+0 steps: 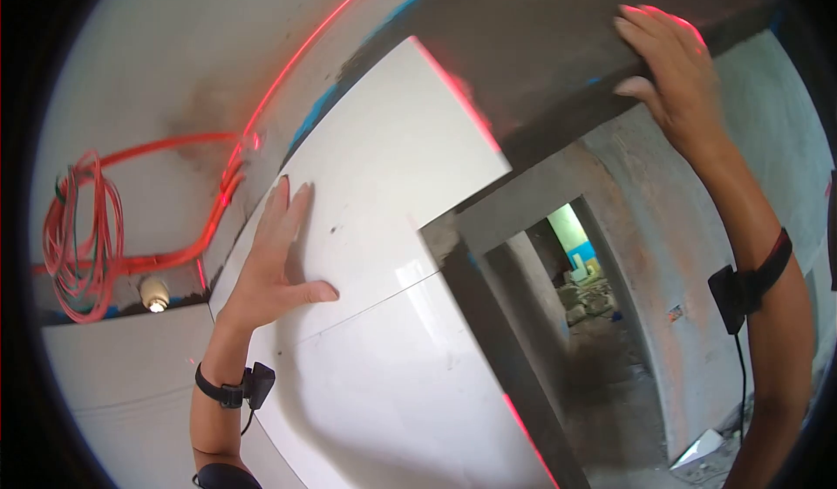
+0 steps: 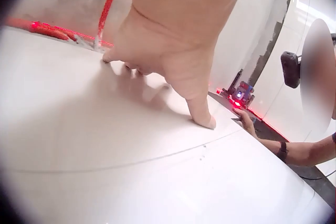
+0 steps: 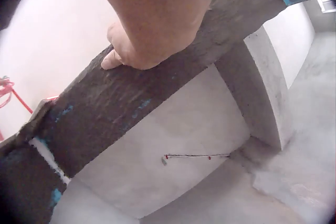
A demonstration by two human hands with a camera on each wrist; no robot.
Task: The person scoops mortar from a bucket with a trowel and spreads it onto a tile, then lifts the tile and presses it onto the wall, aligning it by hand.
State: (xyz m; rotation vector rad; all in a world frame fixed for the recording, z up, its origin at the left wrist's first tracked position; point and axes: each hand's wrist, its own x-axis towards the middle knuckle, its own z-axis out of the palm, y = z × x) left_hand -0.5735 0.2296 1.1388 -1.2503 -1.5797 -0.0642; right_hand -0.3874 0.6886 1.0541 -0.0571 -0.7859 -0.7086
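Observation:
A large white tile [image 1: 384,158] with a notched corner covers the upper wall in the head view. My left hand [image 1: 272,267] rests on it with fingers straight and thumb spread; in the left wrist view the fingertips and thumb of that hand [image 2: 170,61] touch the glossy white surface [image 2: 105,134]. My right hand [image 1: 676,71] is raised at the dark rough band [image 1: 540,53] above the doorway, fingers extended, holding nothing. From the right wrist, the right hand [image 3: 142,45] lies against the dark band [image 3: 115,98], its fingers mostly hidden.
Red laser lines run along the ceiling edge and tile edges. Coiled cable [image 1: 83,236] and a bulb [image 1: 154,295] are at the left. A doorway [image 1: 567,306] opens below the dark band, with rubble beyond. A laser device [image 2: 241,94] shows in the left wrist view.

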